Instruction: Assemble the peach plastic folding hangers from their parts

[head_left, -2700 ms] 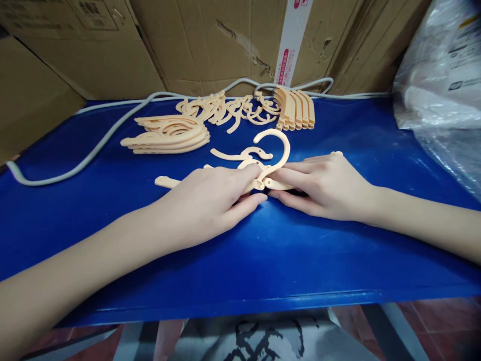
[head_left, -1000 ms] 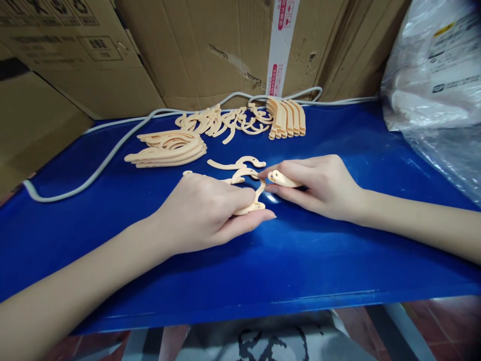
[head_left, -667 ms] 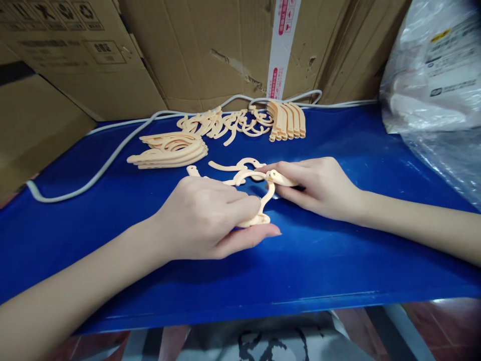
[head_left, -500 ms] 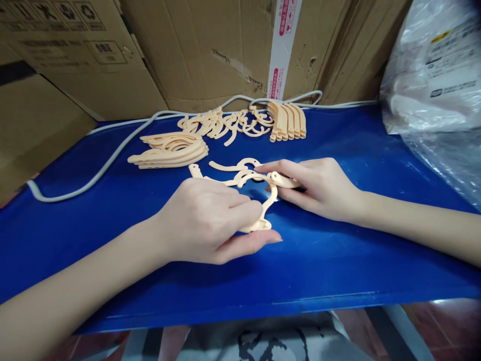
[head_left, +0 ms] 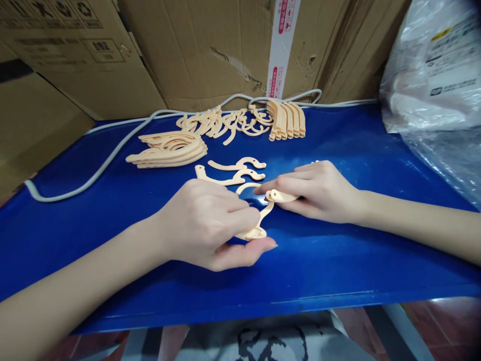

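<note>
Your left hand [head_left: 210,225] sits just left of the frame's centre, low over the blue surface [head_left: 338,265]. Its fingers [head_left: 240,220] and thumb are narrowed to a pinch on the lower end of a peach plastic hook [head_left: 258,224]. The hook curves up and to the right from that pinch.

Your right hand [head_left: 319,193] lies right of centre, with its fingers [head_left: 285,184] curled closed around a short peach rod [head_left: 281,196]. Only the rod's rounded end shows, pointing left. That end meets the hook's upper tip, and the two look to be touching there, though you cannot tell whether they are joined.

Just above your hands, two loose parts [head_left: 235,173] of the same plastic lie flat on the surface, close to your fingertips but apart from them. Farther up and to the left is a flat stack [head_left: 169,149] of long curved pieces. At upper centre a heap [head_left: 221,123] of hooks lies tangled, with a neat row [head_left: 287,120] of pieces standing on edge just to its right.

A grey cable [head_left: 112,155] runs from the left edge up along the back of the surface, behind the heap. Cardboard boxes [head_left: 210,45] fill the top of the frame. A clear plastic bag [head_left: 432,90] rests on the surface at the upper right, well away from your hands.
</note>
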Tool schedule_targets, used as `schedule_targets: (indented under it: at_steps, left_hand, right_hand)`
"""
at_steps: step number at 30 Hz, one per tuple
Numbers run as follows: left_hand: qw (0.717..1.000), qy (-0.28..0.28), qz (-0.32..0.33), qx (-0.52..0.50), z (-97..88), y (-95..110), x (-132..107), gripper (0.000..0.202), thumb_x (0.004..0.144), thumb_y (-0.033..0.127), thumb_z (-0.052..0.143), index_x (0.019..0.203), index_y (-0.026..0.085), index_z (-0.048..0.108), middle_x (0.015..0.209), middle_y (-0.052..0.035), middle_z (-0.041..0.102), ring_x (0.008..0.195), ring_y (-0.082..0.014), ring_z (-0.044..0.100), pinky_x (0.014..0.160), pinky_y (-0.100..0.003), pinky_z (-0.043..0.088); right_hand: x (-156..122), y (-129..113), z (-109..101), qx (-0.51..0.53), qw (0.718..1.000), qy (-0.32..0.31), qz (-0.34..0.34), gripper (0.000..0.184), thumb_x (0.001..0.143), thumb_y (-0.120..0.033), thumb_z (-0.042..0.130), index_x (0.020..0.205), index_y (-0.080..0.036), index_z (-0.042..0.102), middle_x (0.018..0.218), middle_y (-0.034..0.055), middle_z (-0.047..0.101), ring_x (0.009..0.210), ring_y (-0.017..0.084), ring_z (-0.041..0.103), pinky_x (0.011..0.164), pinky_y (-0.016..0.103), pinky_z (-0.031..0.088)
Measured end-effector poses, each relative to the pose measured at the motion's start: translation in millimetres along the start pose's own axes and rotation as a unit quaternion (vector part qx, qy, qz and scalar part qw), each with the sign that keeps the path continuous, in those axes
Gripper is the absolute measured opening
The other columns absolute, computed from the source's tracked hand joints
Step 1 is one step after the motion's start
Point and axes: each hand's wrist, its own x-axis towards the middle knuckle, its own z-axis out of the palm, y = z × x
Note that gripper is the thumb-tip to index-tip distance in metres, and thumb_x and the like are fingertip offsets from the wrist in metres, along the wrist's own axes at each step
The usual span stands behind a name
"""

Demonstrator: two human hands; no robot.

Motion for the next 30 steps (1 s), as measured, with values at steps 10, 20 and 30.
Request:
schedule_targets:
  at_steps: [10,20,30]
  left_hand:
    - [0.999,-0.033,-0.010,-0.012,-6.1,-4,1,0.022,0.086,0.029,0.057,0.068,0.020,0.047,0.059,0.0038,0.052,0.052,-0.0108,0.044,0.049,-0.028,0.029]
    - [0.989,-0.079,-0.071,0.107,-11.4,-14,8,0.012,0.091,0.022,0.045,0.089,0.017,0.056,0.085,-0.0071,0.061,0.085,-0.0252,0.054,0.072,-0.036,0.042]
    - [0.965,-0.144,-0.159,0.148,-5.2,-23,4,0.033,0.097,0.034,0.041,0.115,0.012,0.058,0.100,-0.0136,0.062,0.091,-0.0303,0.058,0.076,-0.042,0.046]
  right_hand:
    - [-1,2,-1,0.011,1.000,-0.009,0.012,0.024,0.101,-0.027,0.047,0.108,-0.016,0.067,0.091,0.0014,0.075,0.066,0.011,0.063,0.057,0.024,0.039]
    - [-1,2,-1,-0.025,1.000,0.005,-0.013,0.036,0.105,-0.037,0.039,0.096,-0.018,0.069,0.069,-0.0012,0.063,0.056,0.009,0.053,0.056,0.023,0.034]
    - [-3,3,0,0.007,1.000,-0.008,-0.024,0.026,0.102,-0.035,0.047,0.103,-0.019,0.068,0.079,-0.0010,0.068,0.064,0.009,0.059,0.056,0.025,0.034]
